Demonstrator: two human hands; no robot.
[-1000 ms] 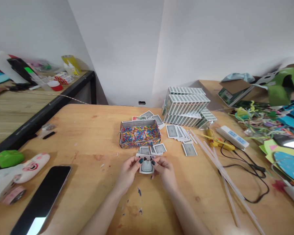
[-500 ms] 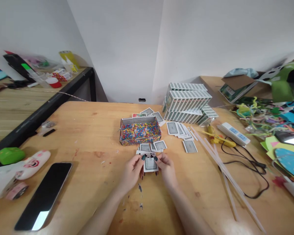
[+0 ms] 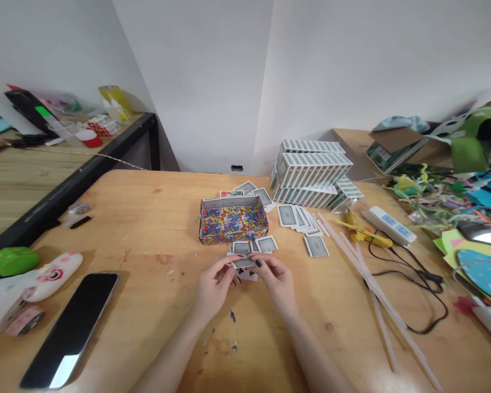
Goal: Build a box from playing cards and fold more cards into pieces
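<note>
Between my two hands are playing cards [image 3: 245,264], with a patterned back on top and a white face with black club marks showing below. My left hand [image 3: 215,283] pinches them at the left side, and my right hand [image 3: 276,277] grips the right side, its thumb on the top edge. Part of the cards is hidden by my fingers. Just beyond my hands lie loose cards [image 3: 265,244], back side up. Behind those stands an open box [image 3: 233,239] with a colourful dotted pattern and cards lining its inner back wall.
Striped card boxes [image 3: 315,170] are stacked at the back right, near fanned cards [image 3: 287,216]. Glue sticks [image 3: 372,284], a yellow glue gun [image 3: 364,232] and a power strip [image 3: 390,225] lie on the right. A phone [image 3: 71,327] lies at the left.
The cards between my hands have tilted: their back was facing up towards me, and now it looks foreshortened, with the club face showing below it. My left hand has shifted slightly left.
</note>
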